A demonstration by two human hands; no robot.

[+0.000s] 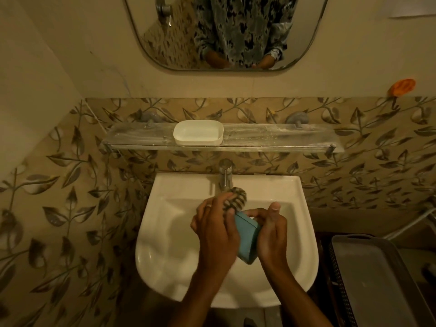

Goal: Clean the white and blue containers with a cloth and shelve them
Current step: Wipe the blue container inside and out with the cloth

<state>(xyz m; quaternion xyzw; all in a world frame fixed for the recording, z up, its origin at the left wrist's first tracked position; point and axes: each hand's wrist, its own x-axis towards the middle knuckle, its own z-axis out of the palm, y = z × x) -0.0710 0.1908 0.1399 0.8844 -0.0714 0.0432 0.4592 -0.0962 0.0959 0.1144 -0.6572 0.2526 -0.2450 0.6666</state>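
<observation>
Left hand [213, 234] curled round the striped cloth [236, 197], cloth pressed to the blue container's [247, 241] upper end. Right hand [271, 234] grips the container's far side, thumb up. Both over the sink basin [165, 232]; container tilted on edge between the palms. White container [198, 132] on the glass shelf [283, 138] above.
</observation>
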